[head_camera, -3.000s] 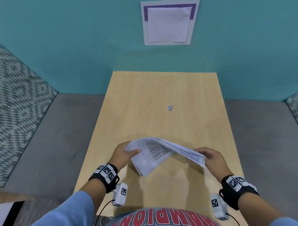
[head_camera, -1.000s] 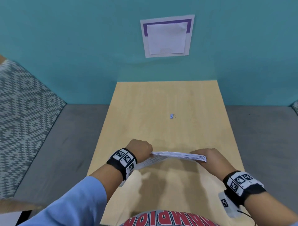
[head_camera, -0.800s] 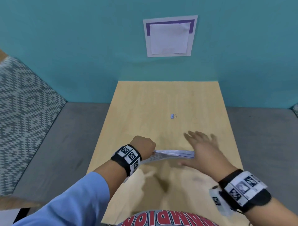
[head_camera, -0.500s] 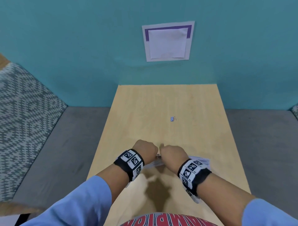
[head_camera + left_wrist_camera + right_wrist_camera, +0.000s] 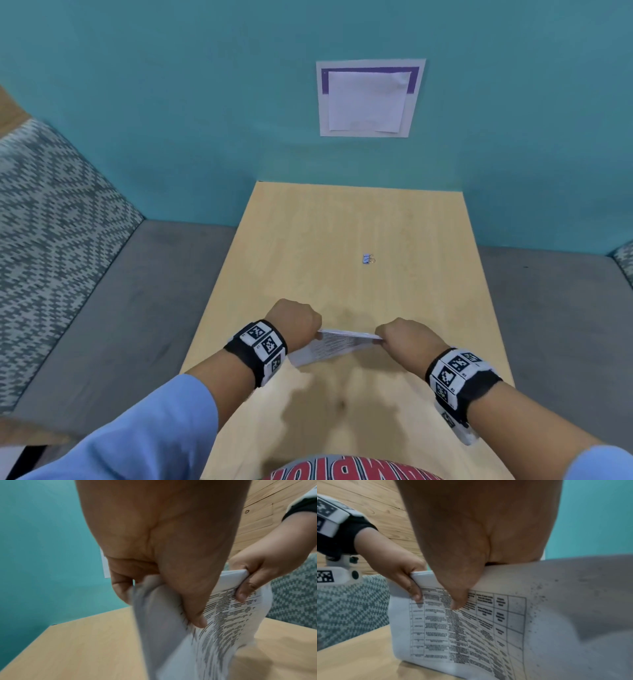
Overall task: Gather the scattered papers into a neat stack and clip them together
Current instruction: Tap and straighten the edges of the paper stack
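Left hand (image 5: 295, 322) and right hand (image 5: 404, 342) both pinch the top edge of the printed paper stack (image 5: 337, 346), hanging upright above the table (image 5: 308, 240). Binder clip (image 5: 368, 259) lies at 12 o'clock, well apart.

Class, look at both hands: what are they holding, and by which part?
Both the left hand and right hand grip the paper stack at its upper edge.

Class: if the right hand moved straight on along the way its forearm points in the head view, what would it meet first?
Probably the left hand, since the right hand points leftward along the paper stack both grip; depth is uncertain.
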